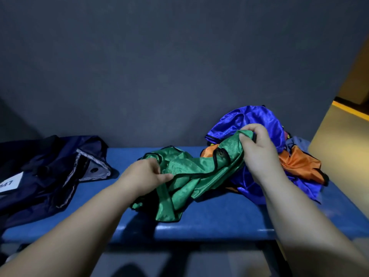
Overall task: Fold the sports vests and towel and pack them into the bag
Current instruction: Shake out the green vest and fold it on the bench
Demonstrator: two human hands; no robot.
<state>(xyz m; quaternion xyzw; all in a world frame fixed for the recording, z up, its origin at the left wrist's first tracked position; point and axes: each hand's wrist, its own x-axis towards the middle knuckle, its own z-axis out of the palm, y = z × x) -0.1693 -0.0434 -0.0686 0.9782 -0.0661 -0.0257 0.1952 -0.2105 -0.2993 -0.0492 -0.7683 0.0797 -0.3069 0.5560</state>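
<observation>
The picture is dim and a bit soft. Warm light glows at the right edge. Edges bend. The table front shines a little.

The green vest is showing finely ribbed cloth with a soft sheen. At the right, the blue vest and orange vest are gleaming like satin. At the left, the bag is looking like dull nylon cloth; the bench is shining smooth.
</observation>
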